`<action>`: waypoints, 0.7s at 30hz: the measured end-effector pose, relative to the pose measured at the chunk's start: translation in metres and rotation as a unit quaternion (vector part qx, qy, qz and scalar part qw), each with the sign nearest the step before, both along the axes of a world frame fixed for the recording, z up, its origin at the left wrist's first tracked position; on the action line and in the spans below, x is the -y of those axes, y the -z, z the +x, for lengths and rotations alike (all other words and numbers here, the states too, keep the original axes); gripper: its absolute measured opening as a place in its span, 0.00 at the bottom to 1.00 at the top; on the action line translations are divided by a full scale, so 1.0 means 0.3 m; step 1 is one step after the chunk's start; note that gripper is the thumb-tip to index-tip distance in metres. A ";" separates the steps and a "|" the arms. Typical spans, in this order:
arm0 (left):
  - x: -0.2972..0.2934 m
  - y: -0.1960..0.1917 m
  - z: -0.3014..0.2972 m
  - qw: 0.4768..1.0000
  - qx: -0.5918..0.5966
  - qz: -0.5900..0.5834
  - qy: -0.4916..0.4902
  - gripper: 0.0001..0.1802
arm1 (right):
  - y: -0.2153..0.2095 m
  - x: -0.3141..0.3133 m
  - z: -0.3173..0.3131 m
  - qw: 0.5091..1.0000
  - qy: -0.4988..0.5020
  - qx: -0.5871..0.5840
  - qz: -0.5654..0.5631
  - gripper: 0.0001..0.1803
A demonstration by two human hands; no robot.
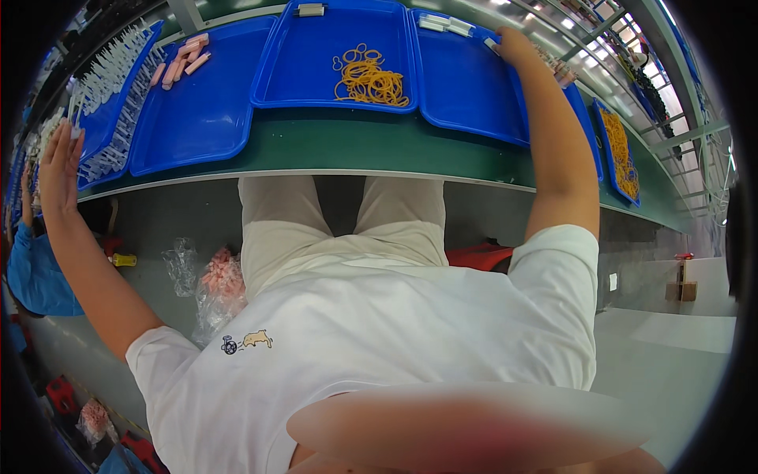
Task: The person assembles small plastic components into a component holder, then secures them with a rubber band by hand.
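My left hand (60, 162) is raised at the far left, by a blue tray (96, 141) crowded with white, thin-stemmed plastic pieces (114, 67). Its fingers point upward and close on a small white plastic piece (76, 131), partly hidden. My right arm stretches over the right-hand blue tray (474, 99). At that tray's far edge my right hand (517, 47) has its fingers bent down at a short white tube (492, 45); the fingertips are partly hidden. More white tubes (446, 24) lie in a row beside it.
Pink cylinders (183, 59) sit in one blue tray (193, 130). The middle tray (296, 75) holds yellow rubber bands (371, 79) and white tubes (310, 9). More bands (620, 150) fill a tray at far right. Below are a bag of pink pieces (221, 288) and a blue-sleeved person (43, 268).
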State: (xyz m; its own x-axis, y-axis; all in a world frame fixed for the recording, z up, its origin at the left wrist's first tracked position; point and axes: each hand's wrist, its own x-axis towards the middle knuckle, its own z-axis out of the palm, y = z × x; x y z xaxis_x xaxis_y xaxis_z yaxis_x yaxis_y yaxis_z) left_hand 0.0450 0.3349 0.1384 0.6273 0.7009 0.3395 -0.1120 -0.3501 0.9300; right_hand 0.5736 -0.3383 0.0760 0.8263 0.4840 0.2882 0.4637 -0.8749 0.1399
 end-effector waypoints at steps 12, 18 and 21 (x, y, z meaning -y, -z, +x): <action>0.982 0.330 0.000 0.928 0.245 -0.200 0.197 0.30 | -0.162 -0.115 -0.464 0.915 -0.139 -0.209 0.317 0.26; 1.124 0.412 0.036 0.907 0.220 -0.260 0.249 0.26 | 0.002 -0.331 -1.133 0.538 -0.389 -0.428 0.613 0.16; 1.144 0.399 0.038 0.910 0.191 -0.252 0.268 0.25 | 0.108 -0.388 -1.250 0.482 -0.331 -0.478 0.655 0.17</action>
